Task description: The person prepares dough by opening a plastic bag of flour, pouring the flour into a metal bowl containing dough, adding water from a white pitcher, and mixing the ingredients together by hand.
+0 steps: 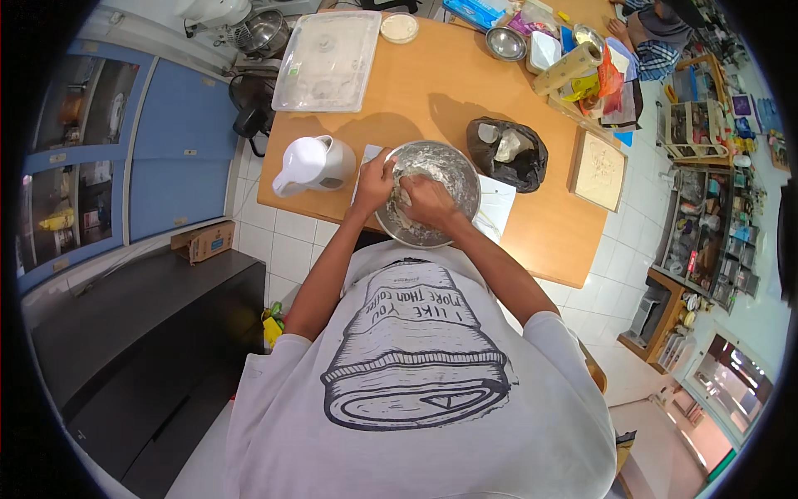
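A floured metal mixing bowl [453, 166] stands on the wooden table [432, 91] near its front edge. My left hand [376, 179] grips the bowl's left rim, fingers curled over it. My right hand [428, 202] is down inside the bowl, closed on a lump of pale dough [405, 193] that shows between the two hands. Flour coats the bowl's inner wall. Most of the dough is hidden under my right hand.
A white jug [312, 165] stands just left of the bowl. A black bag [509, 151] with pale lumps sits to its right, a wooden board [598, 170] beyond. A clear lidded tray [328, 60], small bowls and a paper roll [568, 68] lie farther back. A dark cabinet [141, 333] stands at the left.
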Tool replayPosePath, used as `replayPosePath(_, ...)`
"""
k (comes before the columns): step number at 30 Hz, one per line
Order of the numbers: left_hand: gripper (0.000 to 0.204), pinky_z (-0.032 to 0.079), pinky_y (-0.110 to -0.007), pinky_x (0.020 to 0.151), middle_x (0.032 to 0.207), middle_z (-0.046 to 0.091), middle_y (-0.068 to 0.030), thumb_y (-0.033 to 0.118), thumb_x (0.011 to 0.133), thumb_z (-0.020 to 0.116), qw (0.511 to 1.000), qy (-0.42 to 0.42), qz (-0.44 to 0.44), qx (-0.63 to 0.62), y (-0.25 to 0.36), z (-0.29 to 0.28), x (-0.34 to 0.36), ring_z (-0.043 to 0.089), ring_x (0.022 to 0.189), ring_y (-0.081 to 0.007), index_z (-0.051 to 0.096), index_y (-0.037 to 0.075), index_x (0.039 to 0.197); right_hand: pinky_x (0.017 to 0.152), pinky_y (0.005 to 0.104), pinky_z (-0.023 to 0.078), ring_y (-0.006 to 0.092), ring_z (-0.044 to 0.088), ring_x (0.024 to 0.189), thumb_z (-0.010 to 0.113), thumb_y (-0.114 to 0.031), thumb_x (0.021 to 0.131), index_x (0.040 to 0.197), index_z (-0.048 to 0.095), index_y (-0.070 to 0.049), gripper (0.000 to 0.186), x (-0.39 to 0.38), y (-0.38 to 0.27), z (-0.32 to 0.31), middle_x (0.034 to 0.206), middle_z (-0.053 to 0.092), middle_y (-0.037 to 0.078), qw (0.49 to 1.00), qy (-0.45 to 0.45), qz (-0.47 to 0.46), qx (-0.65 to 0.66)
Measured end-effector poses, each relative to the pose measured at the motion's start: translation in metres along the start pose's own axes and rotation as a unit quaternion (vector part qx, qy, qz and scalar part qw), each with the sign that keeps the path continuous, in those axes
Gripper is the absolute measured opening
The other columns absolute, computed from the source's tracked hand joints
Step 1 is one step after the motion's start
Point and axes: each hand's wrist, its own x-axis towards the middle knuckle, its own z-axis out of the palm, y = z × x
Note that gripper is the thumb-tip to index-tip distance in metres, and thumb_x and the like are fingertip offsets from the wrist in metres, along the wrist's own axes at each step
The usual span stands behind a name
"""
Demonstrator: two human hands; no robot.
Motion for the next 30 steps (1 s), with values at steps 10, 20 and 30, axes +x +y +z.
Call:
replayPosePath(10,0.016,0.046,-0.048,0.061,0.077,0.060,-0.0289,0.013,0.104,0.059,1.000,0.002,0.016,-0.013,0.005,0.000,0.001,0.061,0.067,-0.0461,0.063,0.002,0.114,0.103,0.0554,0.050,0.0411,0.057,0.129,0.075,-0.028,0.085,0.126,0.055,-0.002,0.053,-0.005,-0.012,-0.009,0.137,0.059,0.026,0.995,0.082,0.036,0.047)
replayPosePath(20,0.027,0.050,-0.050,0.073,0.089,0.066,-0.0302,0.026,0.109,0.053,0.998,-0.046,-0.036,-0.014,0.003,-0.005,0.004,0.064,0.082,-0.0494,0.061,0.003,0.121,0.113,0.0718,0.035,0.0346,0.051,0.140,0.069,-0.020,0.092,0.152,0.046,-0.017,0.064,-0.055,-0.046,0.005,0.149,0.053,0.016,0.999,0.010,0.015,-0.047)
replayPosePath(30,0.038,0.053,-0.046,0.086,0.108,0.072,-0.0282,0.033,0.110,0.052,0.989,-0.112,-0.084,0.041,0.009,-0.019,0.006,0.069,0.102,-0.0472,0.060,0.003,0.132,0.107,0.0717,0.040,0.0391,0.049,0.135,0.079,-0.016,0.079,0.139,0.060,-0.015,0.062,-0.037,-0.050,-0.004,0.142,0.051,0.014,0.995,-0.002,0.095,0.000)
